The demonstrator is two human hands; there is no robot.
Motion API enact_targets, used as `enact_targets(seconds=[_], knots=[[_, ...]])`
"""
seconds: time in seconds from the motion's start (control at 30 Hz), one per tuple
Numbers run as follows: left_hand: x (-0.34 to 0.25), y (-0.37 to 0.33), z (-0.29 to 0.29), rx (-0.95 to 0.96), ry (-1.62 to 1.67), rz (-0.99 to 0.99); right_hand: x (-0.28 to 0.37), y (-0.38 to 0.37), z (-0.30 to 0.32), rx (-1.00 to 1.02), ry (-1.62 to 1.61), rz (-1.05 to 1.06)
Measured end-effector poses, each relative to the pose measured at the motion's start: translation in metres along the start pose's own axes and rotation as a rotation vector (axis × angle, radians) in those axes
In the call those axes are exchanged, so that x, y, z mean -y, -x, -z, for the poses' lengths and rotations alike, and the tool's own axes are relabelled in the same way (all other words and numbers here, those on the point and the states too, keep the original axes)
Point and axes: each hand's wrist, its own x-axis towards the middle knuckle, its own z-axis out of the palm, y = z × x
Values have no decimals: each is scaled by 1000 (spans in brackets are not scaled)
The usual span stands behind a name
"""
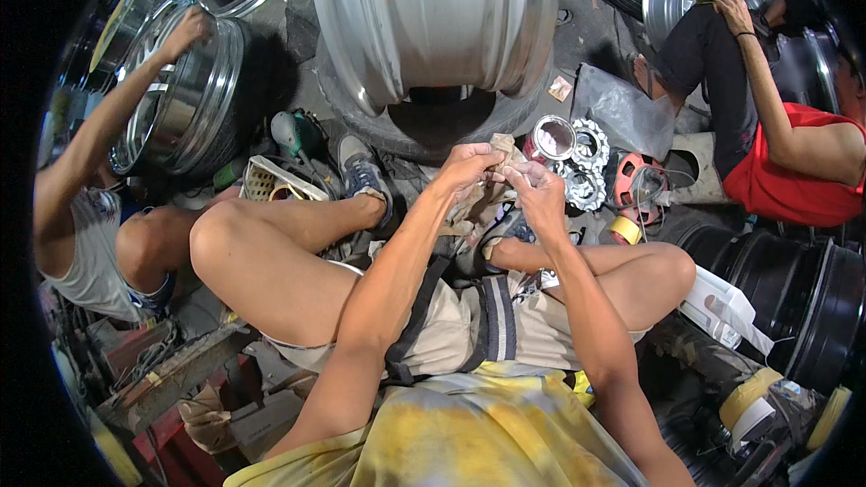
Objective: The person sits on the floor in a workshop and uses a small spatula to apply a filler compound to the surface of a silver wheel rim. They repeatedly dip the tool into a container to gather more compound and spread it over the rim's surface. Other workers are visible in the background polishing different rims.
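Observation:
My left hand (467,169) is closed with its fingertips pinching a small crumpled tan sheet (502,142); paper or cloth, I cannot tell which. Close beside it, my right hand (539,191) has its fingers pinched at the near side of the same piece. Both hands are held over my crossed legs. Just beyond them a large silver wheel rim (433,18) stands on a black tire (388,131) lying flat. An open can (552,138) with pale contents stands to the right of my hands.
Silver toothed ring-shaped parts (585,188), a red reel (637,182) and a yellow tape roll (624,230) lie at right. A green power tool (296,133) lies at left. One person's hand (185,32) touches a chrome wheel (176,99); a person in red (794,167) sits right.

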Motion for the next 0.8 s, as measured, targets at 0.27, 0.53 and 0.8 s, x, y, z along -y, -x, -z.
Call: enact_targets(seconds=[0.27,0.53,0.8], knots=[[5,-8,3,-10,-95,83,-36,-10,3,-182,307,277],[27,-21,38,-164,-497,19,-47,-19,17,-114,440,90],[112,-32,118,-643,-1118,237,-54,-9,14,99,581,127]])
